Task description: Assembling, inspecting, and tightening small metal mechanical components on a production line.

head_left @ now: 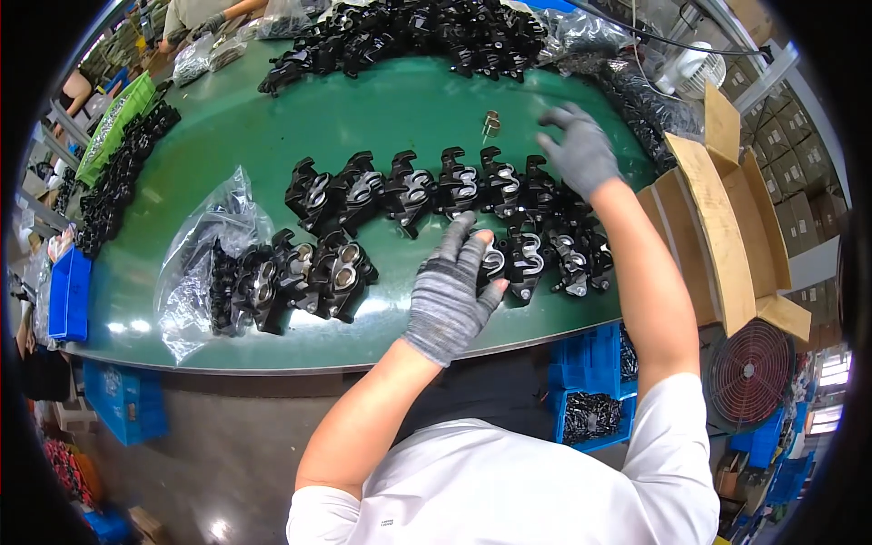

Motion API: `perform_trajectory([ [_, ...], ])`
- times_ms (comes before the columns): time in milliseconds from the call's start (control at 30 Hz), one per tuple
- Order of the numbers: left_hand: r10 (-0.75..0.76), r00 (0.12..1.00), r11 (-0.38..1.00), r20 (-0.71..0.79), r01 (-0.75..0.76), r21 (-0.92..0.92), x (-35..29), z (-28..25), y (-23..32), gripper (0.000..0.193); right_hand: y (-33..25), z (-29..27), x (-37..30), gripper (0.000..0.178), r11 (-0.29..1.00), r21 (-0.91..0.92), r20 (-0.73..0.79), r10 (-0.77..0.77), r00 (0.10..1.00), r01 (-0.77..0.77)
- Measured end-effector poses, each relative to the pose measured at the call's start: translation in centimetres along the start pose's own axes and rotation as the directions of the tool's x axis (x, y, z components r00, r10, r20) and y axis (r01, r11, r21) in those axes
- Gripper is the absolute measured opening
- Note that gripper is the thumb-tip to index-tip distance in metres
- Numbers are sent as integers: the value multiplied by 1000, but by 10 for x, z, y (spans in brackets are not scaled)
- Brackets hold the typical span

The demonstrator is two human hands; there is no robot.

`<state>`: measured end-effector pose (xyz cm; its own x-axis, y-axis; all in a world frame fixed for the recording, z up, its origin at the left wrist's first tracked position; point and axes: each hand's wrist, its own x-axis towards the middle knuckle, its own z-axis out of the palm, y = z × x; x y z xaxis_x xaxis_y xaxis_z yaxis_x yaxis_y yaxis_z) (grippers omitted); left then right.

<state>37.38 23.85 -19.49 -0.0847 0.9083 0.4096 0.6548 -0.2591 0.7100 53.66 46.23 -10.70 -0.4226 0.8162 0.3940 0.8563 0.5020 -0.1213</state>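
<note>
Two uneven rows of black brake calipers with silver round parts lie across the green table. My left hand, in a striped grey glove with bare fingertips, has its thumb and fingers around one brake caliper in the nearer row. My palm hides part of it. Farther off to the right, my right hand, in a plain grey glove, hovers with its fingers apart and nothing in them. A small metal clip lies on the table left of those fingers. Several more calipers stand together left of my left hand.
A clear plastic bag lies at left. A big pile of black parts covers the far edge. An open cardboard box and a fan are at right. Blue bins sit below the near edge. Someone's gloved hand shows far left.
</note>
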Motion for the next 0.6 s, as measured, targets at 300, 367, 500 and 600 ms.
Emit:
perform_trajectory([
  [300,-124,990,963,-62,105,-249,-4,0,-4,59,0,104,109,30,966,-95,379,-189,906,241],
  [367,-132,988,969,-86,110,-221,-17,-18,-5,58,-2,105,113,31,967,-73,400,-197,895,245],
  [500,-58,997,993,-48,53,-107,-39,-59,-4,57,23,121,117,34,979,-1,417,-184,890,203],
  [600,18,1000,1000,-13,-18,22,-58,-79,-13,58,39,121,108,34,981,12,437,-181,881,195],
])
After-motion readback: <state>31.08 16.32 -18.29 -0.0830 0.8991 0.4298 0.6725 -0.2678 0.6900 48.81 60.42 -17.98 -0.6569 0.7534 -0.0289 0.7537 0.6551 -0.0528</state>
